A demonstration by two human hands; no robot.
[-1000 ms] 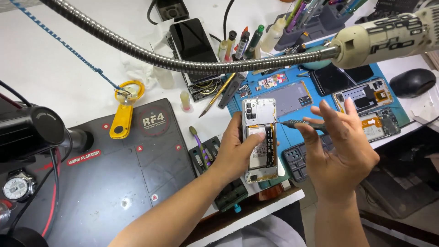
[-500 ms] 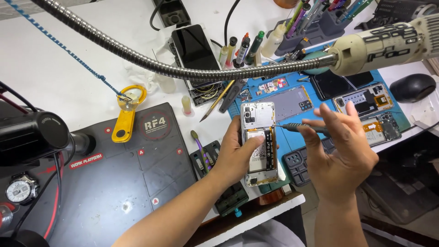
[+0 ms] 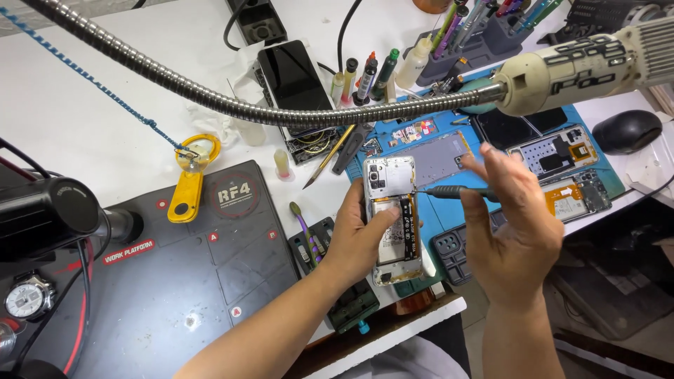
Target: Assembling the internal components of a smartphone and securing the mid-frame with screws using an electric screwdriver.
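Holding the opened phone (image 3: 393, 217) upright in my left hand (image 3: 354, 235), thumb pressed on its middle, while my right hand (image 3: 516, 224) pinches a screwdriver (image 3: 449, 191) lying crosswise, tip just touching the phone's right edge over the blue mat (image 3: 449, 210).

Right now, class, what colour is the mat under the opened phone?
Blue mat, beneath the opened phone; clearest in the head view.
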